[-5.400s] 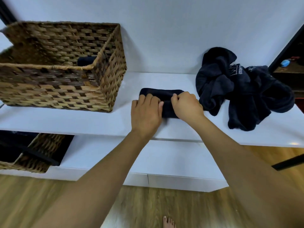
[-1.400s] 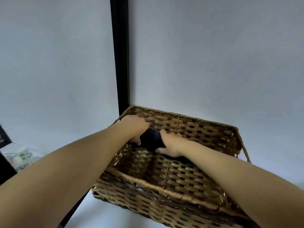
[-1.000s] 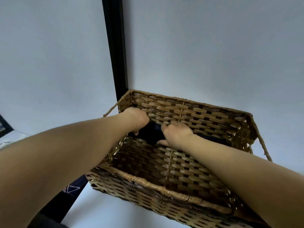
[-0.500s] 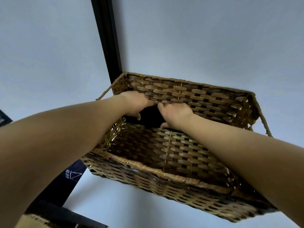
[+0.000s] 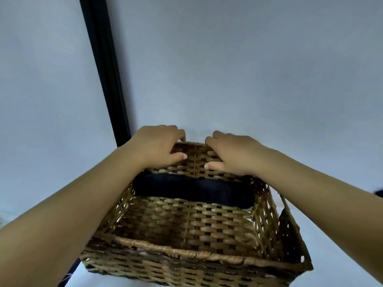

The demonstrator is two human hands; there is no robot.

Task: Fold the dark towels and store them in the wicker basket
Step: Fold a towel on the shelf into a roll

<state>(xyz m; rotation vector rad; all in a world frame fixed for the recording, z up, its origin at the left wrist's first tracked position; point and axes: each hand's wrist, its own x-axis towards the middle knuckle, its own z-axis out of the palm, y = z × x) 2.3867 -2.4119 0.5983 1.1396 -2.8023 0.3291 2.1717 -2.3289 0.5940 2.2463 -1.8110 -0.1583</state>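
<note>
1. Two hands are gripping the far rim of the wicker basket [image 5: 194,220]: our left hand [image 5: 159,148] and right hand [image 5: 230,156] are both curling fingers over the back wall with thumbs pressing its inner face, neither one holding cloth.
2. Half a second ago both hands were down inside, pressing a folded dark towel [image 5: 192,189] against the back wall; now they are up on the rim and clear of it, so we are judging that towel as stored.
3. The dark roll is lying along the basket floor, touching the far wall and spanning nearly from the left wall to the right wall. It may be two towels end to end; we cannot tell where one stops.
4. Hands on the rim likely mean we are shifting or steadying the basket, not placing cloth.
5. Count: one basket, one dark roll showing inside, two hands, one black post [image 5: 103,65] running up the pale wall behind.
6. The front of the basket floor is bare weave, so room is remaining for more.
7. A dark scrap at the right frame edge [image 5: 378,194] is probably the unfolded pile seen on the bench earlier, so the task is not finished; the next towel is waiting there.
</note>
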